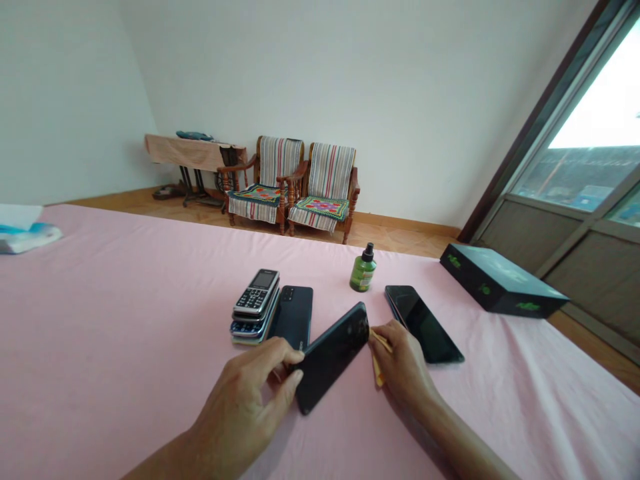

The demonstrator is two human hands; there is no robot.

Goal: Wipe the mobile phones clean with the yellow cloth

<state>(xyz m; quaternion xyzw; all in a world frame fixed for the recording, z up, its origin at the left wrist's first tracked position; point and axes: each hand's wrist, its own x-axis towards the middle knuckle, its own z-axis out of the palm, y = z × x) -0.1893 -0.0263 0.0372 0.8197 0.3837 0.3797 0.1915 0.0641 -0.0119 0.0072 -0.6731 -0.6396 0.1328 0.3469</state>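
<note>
Between thumb and fingers, my left hand (pixel 250 393) grips a dark smartphone (pixel 333 360) by its left edge, tilted up off the pink cloth. My right hand (pixel 403 360) is closed on a yellow cloth (pixel 377 370), which meets the phone's right edge. Behind my left hand lies another dark smartphone (pixel 293 313) with its camera side up. Beside it rises a stack of keypad phones (pixel 255 303). To the right of my right hand, a black smartphone (pixel 423 323) rests screen up, with something thin beneath it.
A green spray bottle (pixel 363 270) stands upright beyond the phones. At the right is a black box (pixel 500 280). The pink sheet (pixel 125 320) covers the surface. Two wooden chairs (pixel 323 180) and a cloth-covered table (pixel 187 152) stand by the wall.
</note>
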